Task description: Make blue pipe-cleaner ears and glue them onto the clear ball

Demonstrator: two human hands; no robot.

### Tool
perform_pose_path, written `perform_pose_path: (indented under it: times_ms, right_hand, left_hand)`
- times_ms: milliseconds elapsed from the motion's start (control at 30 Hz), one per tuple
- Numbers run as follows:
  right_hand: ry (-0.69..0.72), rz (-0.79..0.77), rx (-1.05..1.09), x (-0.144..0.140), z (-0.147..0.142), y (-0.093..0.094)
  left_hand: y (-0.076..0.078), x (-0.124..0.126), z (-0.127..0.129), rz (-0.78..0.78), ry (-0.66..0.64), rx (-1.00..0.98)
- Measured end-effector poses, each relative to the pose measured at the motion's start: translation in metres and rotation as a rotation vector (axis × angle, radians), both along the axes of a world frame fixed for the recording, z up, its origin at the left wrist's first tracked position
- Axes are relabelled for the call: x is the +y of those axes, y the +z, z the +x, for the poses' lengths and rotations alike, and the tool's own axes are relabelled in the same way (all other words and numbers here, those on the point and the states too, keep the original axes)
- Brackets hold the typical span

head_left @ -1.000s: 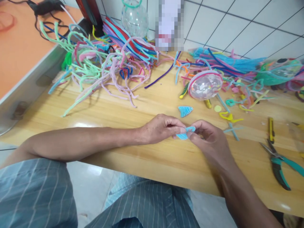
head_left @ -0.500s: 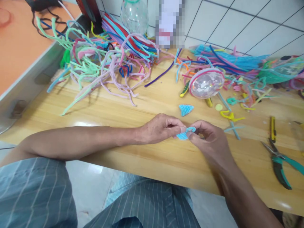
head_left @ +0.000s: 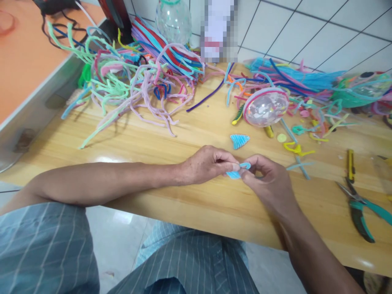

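Clear plastic globe [head_left: 266,108] with pink rim lies on its side on the wooden table [head_left: 171,143], shiny bits inside, contents not clear. A second clear globe [head_left: 173,18] stands at the back against the tiled wall. Left hand [head_left: 206,164] and right hand [head_left: 267,179] meet at the table's near edge, both pinched shut on a small light-blue pipe-cleaner piece [head_left: 238,170]: fuzzy, folded flat, with a loop at the top. A finished blue zigzag fan shape [head_left: 239,141] lies just beyond the hands. A loose heap of fuzzy pipe cleaners [head_left: 128,85], mint, pink and lilac, sits at the back left; a straight blue bundle [head_left: 300,79] at the back right. Yellow scraps [head_left: 295,149] and a blue cross [head_left: 301,167] lie near the right hand. Teal-handled pliers [head_left: 361,212] and a yellow cutter [head_left: 350,161] lie at far right, well apart from the hands.
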State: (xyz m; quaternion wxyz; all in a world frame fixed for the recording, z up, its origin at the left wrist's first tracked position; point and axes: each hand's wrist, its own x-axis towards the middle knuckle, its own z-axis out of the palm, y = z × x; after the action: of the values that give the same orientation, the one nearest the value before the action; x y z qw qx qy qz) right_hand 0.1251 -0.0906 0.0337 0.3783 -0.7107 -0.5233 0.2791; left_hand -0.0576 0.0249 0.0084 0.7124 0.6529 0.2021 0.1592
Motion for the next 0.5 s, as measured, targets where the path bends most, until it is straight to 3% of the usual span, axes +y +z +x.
perform_pose_path:
  times_ms: [300,500]
  right_hand:
    - [0.026,-0.103,0.154,-0.002,0.016,0.011]
    - [0.041,-0.122,0.135,0.000,0.018,0.015]
  left_hand:
    - [0.006,0.005,0.003,-0.234,0.076,0.035]
    - [0.010,0.006,0.004,-0.264,0.087,-0.001]
